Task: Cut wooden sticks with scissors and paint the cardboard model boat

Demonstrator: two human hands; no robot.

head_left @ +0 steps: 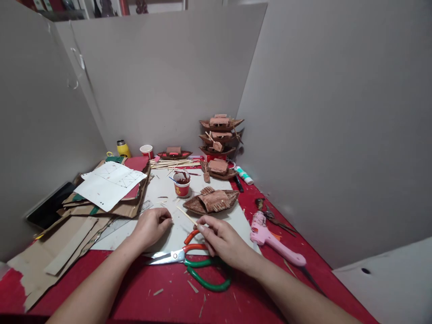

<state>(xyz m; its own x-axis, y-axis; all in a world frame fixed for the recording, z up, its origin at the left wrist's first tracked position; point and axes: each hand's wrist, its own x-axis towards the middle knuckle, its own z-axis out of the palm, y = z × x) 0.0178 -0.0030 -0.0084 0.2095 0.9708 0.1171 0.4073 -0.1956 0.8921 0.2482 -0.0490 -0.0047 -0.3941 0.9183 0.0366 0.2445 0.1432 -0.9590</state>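
Note:
My right hand (221, 238) pinches a thin pale wooden stick (185, 215), which points up and left. Below that hand lie scissors (175, 256) with one red and one green handle, their blades toward the left. My left hand (153, 227) rests over the white sheet with its fingers curled together; anything between them is too small or hidden to make out. Just beyond my right hand sits a brown model boat (214, 201) with a rough arched roof. Behind it stands a red paper cup (182, 184) of dark brown paint, with a blue-handled tool leaning in it.
Finished-looking model boats (221, 135) are stacked at the back, near another boat (218, 168). A pink glue gun (275, 240) and pliers (278, 220) lie right. Cardboard (70, 252), a drawing sheet (113, 182) and loose sticks (175, 164) lie left and back. Grey panels (162, 81) enclose the table.

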